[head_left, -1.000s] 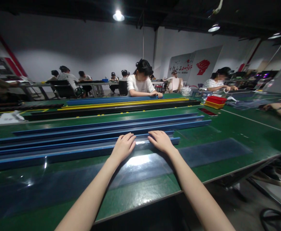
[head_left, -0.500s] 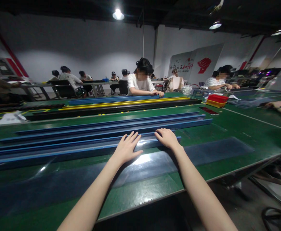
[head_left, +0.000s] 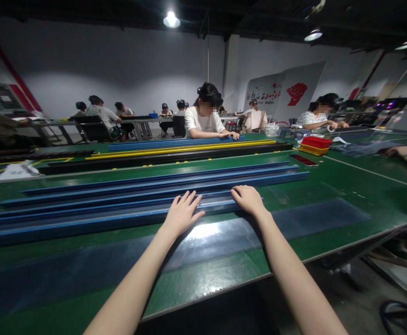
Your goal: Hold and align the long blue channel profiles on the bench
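Note:
A long blue channel strip (head_left: 119, 219) with raised edges lies across the green table in front of me. My left hand (head_left: 183, 215) rests on it with spread fingers, palm down. Farther along, near the strip's right end, my right hand (head_left: 248, 200) curls its fingers over the same channel strip; its fingertips are partly hidden. Between the hands, a little of the channel's inside shows. Closer to me, a wide, glossy clear plastic sheet (head_left: 220, 235) lies flat under my forearms.
More blue channel strips (head_left: 154, 184) lie just beyond. Past them are black strips (head_left: 189, 156), a yellow strip (head_left: 182, 149) and a co-worker (head_left: 205, 116) leaning over the table. A red bin (head_left: 315, 142) and a phone (head_left: 303, 160) are at the right. The table edge (head_left: 224, 291) runs near me.
My right hand has slid slightly right along the channel strip. The shiny film glare over the strip and at its left front is gone. The left hand has barely moved.

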Demonstrator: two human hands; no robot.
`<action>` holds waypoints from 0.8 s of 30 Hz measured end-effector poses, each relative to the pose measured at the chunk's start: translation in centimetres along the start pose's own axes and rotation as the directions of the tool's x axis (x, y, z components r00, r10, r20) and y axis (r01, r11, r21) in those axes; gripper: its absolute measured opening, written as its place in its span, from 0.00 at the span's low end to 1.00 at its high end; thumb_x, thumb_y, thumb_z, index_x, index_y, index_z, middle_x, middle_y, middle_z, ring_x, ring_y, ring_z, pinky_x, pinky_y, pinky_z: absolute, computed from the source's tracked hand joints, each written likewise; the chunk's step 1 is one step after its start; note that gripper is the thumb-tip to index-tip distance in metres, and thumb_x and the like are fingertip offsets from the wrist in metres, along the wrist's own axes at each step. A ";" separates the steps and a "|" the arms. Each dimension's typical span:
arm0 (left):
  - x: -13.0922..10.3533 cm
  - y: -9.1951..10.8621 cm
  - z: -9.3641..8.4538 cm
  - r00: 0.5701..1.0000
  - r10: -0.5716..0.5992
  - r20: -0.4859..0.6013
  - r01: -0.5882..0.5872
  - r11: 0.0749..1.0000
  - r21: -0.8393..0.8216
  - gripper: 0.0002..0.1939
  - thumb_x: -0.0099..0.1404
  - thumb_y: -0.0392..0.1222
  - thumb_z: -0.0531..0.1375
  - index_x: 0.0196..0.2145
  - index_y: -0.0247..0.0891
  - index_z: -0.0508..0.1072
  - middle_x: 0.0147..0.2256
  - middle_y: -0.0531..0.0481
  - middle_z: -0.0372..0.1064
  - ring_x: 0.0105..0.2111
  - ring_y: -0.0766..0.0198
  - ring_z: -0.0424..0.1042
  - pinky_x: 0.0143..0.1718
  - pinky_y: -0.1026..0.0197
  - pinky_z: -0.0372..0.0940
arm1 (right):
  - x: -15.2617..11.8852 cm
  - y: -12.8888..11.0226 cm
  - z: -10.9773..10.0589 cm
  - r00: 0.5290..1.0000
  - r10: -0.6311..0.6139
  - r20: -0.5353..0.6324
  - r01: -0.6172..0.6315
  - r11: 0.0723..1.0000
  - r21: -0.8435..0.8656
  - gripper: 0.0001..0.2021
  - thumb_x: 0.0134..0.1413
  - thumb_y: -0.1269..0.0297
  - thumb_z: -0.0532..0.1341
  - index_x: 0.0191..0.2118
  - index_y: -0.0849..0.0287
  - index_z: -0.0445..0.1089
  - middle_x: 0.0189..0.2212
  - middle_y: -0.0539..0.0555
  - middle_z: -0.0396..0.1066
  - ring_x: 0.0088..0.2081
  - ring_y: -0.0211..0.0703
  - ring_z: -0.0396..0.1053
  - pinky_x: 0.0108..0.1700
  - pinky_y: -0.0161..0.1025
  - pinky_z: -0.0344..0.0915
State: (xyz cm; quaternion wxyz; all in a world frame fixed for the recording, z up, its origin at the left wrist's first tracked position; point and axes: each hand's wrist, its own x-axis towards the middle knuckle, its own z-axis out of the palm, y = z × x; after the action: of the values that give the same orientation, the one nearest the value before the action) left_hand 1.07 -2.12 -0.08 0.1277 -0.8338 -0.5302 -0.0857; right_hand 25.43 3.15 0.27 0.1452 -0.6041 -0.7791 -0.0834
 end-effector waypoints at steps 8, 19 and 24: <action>0.0 0.0 -0.1 1.000 0.006 0.007 -0.006 1.000 0.000 0.28 0.64 0.56 0.47 0.58 0.41 0.55 0.59 0.44 0.49 0.59 0.52 0.50 0.55 0.47 0.50 | 0.0 0.0 0.2 1.000 0.002 -0.002 -0.002 1.000 0.009 0.19 0.60 0.58 0.44 0.41 0.58 0.70 0.37 0.55 0.72 0.43 0.40 0.66 0.45 0.34 0.53; 0.0 0.1 -0.2 0.999 0.002 0.043 -0.002 1.000 -0.005 0.30 0.63 0.57 0.46 0.59 0.41 0.54 0.60 0.44 0.48 0.59 0.52 0.49 0.56 0.47 0.48 | 0.0 0.1 0.4 1.000 -0.004 0.010 0.004 1.000 -0.002 0.19 0.60 0.58 0.44 0.41 0.58 0.69 0.37 0.55 0.72 0.43 0.41 0.66 0.45 0.35 0.53; 0.0 0.1 -0.4 0.998 -0.015 0.053 0.017 0.999 -0.049 0.31 0.63 0.60 0.44 0.58 0.42 0.55 0.60 0.46 0.48 0.59 0.52 0.48 0.56 0.47 0.48 | -0.1 0.1 0.5 0.999 -0.016 -0.037 0.016 1.000 0.017 0.18 0.59 0.59 0.45 0.42 0.59 0.69 0.39 0.56 0.72 0.43 0.42 0.65 0.46 0.36 0.54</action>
State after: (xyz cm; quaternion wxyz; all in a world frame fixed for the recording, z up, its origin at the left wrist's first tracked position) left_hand 1.18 -2.26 0.32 0.0925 -0.8344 -0.5378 -0.0778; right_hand 25.53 3.23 -0.24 0.1641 -0.5949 -0.7819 -0.0887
